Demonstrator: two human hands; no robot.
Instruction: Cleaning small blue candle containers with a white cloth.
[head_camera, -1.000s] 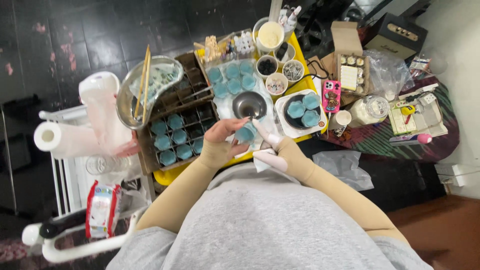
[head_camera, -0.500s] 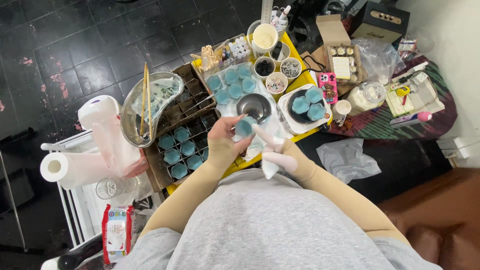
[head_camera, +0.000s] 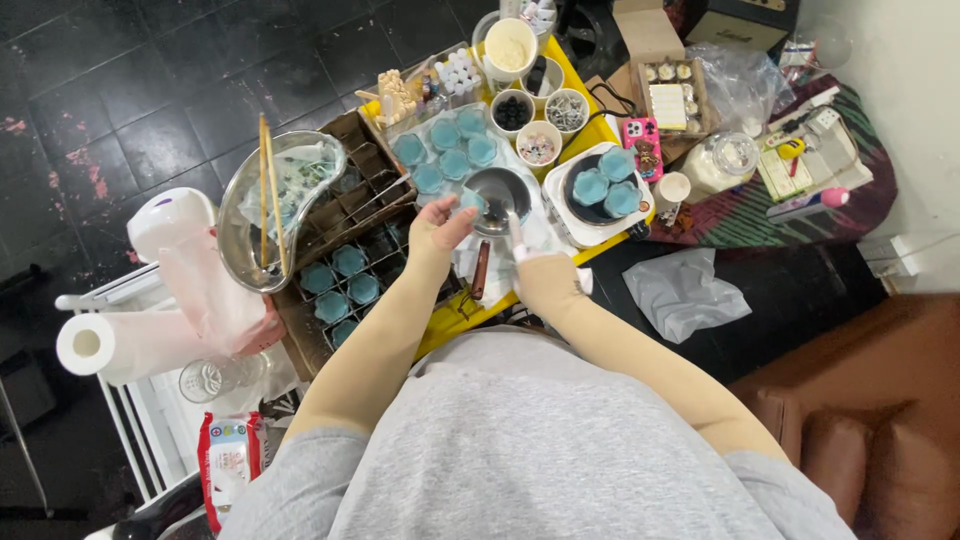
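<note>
My left hand (head_camera: 438, 228) holds a small blue cup (head_camera: 468, 203) at the rim of a little metal pot (head_camera: 497, 190) on the yellow table (head_camera: 455, 322). Just right of it, my right hand (head_camera: 543, 280) is closed on a thin white utensil (head_camera: 515, 236) that points up toward the pot. Several more blue cups (head_camera: 446, 150) lie on a pale sheet behind the pot. Others sit in a dark pan on a white plate (head_camera: 570, 222) to the right, and in a brown compartment tray (head_camera: 300, 340) to the left.
A metal bowl with chopsticks (head_camera: 283, 200) sits left of the tray, with a paper towel roll (head_camera: 100, 345) below it. Small bowls of toppings (head_camera: 538, 145), a pink phone (head_camera: 640, 135), a jar (head_camera: 728, 160) and a cardboard box (head_camera: 660, 60) crowd the back and right.
My left hand has lifted the blue cup up to the metal pot's rim. My right hand followed with the white utensil. The camera has shifted a little.
</note>
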